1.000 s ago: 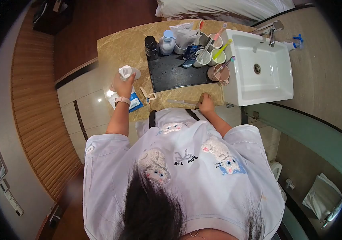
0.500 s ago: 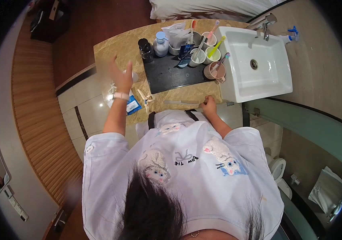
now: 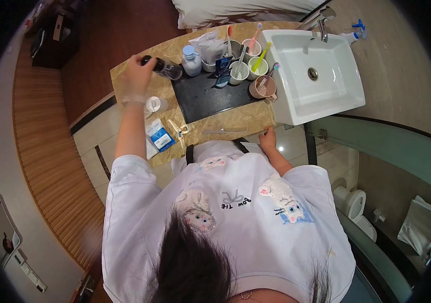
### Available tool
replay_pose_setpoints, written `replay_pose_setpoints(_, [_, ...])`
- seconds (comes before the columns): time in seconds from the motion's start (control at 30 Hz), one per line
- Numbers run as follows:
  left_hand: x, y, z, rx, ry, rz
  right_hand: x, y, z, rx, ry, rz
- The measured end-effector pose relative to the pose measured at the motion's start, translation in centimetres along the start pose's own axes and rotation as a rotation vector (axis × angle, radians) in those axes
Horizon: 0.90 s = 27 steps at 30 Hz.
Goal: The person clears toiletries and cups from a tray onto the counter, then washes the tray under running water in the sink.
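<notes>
My left hand [image 3: 139,76], a little blurred, is closed round the cap end of a black-capped dark bottle [image 3: 167,68], which tilts toward the left at the corner of the black tray [image 3: 200,96]. Below that hand a white container [image 3: 155,104] stands on the marble counter [image 3: 210,126]. A blue and white packet [image 3: 160,137] and a cream-coloured clip-like item [image 3: 179,130] lie nearer my body. My right hand [image 3: 268,137] rests at the counter's front edge with its fingers bent in; whatever they hold is hidden. Beside it lies a thin pale flat strip [image 3: 224,132].
On the tray stand a blue-capped bottle [image 3: 191,61], white packets [image 3: 209,46], several cups with toothbrushes and a pink mug [image 3: 262,89]. To the right is a white sink [image 3: 321,96] with a faucet [image 3: 321,25]. A spray bottle [image 3: 357,33] is behind it.
My left hand has let go of the white container, moved up and away, and taken hold of the dark bottle, which now tilts. My right hand has stayed at the counter edge. The view has shifted slightly.
</notes>
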<state>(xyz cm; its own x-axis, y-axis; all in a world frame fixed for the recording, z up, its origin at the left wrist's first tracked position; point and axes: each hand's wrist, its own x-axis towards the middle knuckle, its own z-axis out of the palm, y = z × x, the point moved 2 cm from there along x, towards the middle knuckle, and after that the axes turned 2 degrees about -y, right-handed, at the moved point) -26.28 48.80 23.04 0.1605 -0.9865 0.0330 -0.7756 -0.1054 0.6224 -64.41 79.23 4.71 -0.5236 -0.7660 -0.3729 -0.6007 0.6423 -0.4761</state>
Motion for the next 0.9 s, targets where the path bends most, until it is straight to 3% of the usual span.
replay_pose_setpoints(0.33, [-0.2,-9.4,-5.7,0.394,0.054,-0.099,1.8,2.4,2.5,0.012,0.001,0.121])
replay_pose_setpoints(0.6, [-0.1,-13.3,-9.0,0.376,0.033,-0.340,2.5,3.5,2.9,0.027,-0.006,0.044])
replay_pose_setpoints(0.9, [5.4,-15.1,-7.8,0.286,0.133,-0.354,2.3,4.3,3.2,0.004,-0.129,0.122])
